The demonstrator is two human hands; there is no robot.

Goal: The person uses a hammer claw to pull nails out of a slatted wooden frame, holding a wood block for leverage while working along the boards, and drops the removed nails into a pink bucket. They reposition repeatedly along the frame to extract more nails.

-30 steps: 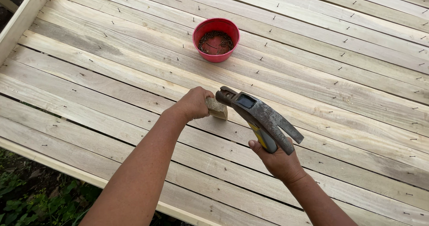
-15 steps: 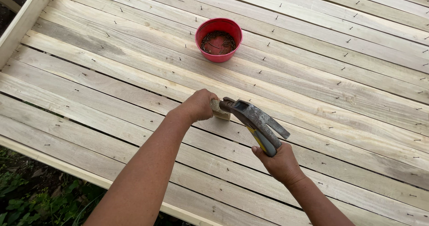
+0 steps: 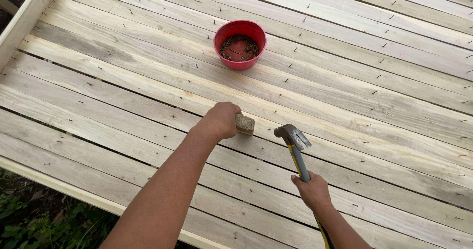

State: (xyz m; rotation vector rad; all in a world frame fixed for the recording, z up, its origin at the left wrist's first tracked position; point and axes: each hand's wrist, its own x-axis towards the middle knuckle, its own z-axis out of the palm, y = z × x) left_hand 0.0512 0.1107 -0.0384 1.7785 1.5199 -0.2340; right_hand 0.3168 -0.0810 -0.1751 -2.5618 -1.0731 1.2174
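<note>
Below, left hand clamped on wood block, right hand gripping hammer, beyond them red bowl.

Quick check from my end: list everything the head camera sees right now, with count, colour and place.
Plank deck: one, pale bare wood, fills most of the view; many small dark nails stick out of the boards in rows.
Bowl: one, red, on the boards at upper centre, with dark nails inside.
Wood block: one, small, tan, on the boards at centre, held by the left hand.
Hammer: one, grey metal claw head, yellow and dark handle, just right of the block, head just above the boards.
Side board: one, pale, along the deck's left edge.
Plants: green leaves on dark ground, bottom left.
Left hand: closed on the wood block.
Right hand: gripping the hammer's handle.
</note>
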